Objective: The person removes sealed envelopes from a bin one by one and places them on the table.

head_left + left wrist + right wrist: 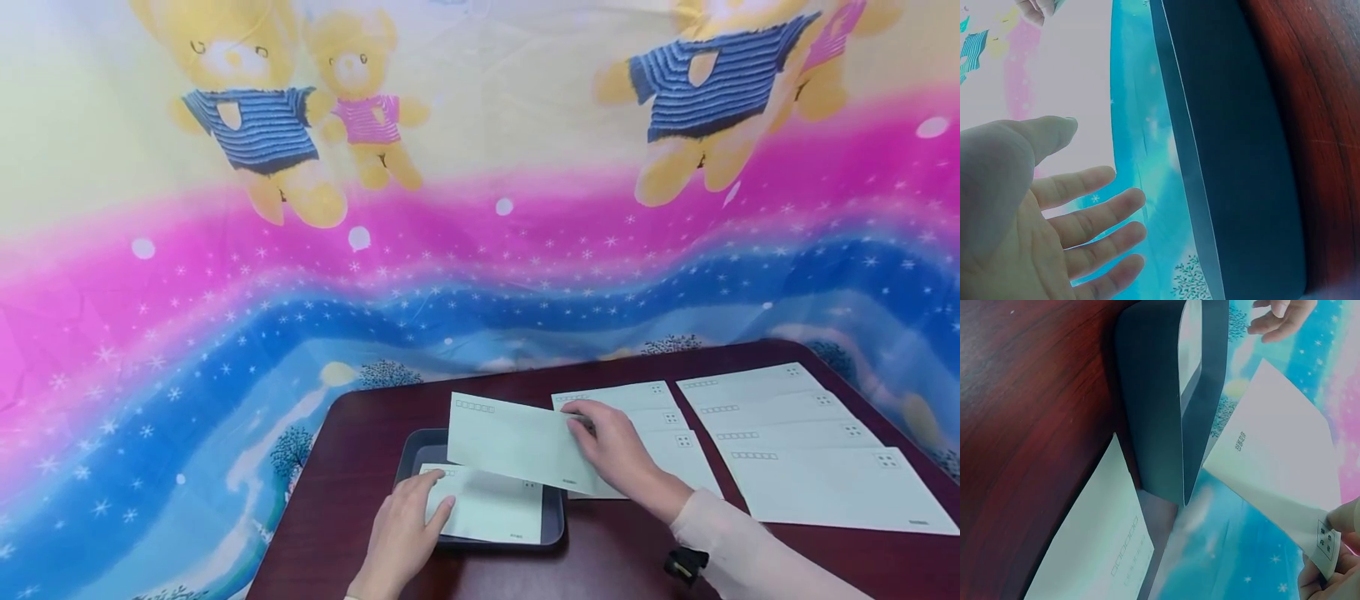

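My right hand [618, 446] pinches one end of a pale envelope [506, 437] with postcode boxes and raises it above a dark tray [415, 450]. In the right wrist view the thumb and fingers [1342, 520] grip the corner with the stamp box. Another envelope [491, 512] lies in the tray. At the tray's left side my left hand [401, 529] hovers with its fingers spread. The left wrist view shows its palm [1016, 237] holding nothing, near the raised envelope [1079, 69].
Right of the tray, several envelopes [682, 458] overlap in a column, partly behind my right hand. Farther right is a second overlapping column of envelopes [840, 492]. The dark red wooden table [315, 500] ends at a patterned bear cloth [480, 250].
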The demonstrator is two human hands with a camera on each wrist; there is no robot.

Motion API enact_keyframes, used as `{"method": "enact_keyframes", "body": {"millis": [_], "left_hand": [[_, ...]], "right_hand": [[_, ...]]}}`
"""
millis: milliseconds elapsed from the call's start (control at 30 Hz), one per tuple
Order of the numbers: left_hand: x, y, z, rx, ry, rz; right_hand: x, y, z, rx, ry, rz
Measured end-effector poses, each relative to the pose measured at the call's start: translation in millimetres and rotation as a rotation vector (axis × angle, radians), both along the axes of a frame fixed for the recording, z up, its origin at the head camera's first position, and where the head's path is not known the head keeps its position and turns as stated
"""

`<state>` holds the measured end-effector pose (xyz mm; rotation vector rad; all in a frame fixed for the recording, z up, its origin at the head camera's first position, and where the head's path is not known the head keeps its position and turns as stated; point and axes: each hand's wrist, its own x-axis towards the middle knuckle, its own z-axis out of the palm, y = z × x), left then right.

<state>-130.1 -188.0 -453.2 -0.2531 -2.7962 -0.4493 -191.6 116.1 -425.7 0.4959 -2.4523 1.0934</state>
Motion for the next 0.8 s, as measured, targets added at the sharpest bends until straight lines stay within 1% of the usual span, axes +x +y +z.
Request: {"method": "enact_keyframes", "body": {"millis": [100,300,433,800], "left_hand": [[0.3,0.5,-0.3,0.001,-0.005,-0.011],[0.1,3.5,-1.7,0.007,0.010,-0.029],[-0.5,7.3,-2.8,0.001,0.012,-0.029],[-2.5,13.3,-1.8,-0.005,0.024,-0.047]], "right_hand": [[1.2,4.7,-0.5,0.001,0.003,-0.007],[3.6,14.6,-1.8,0.008,0.015,-0.012],[5.7,22.1,-2.7,0.022,0.024,-0.021],[11.2,41.4,-3.1,0.038,-0.002,-0.037]]}}
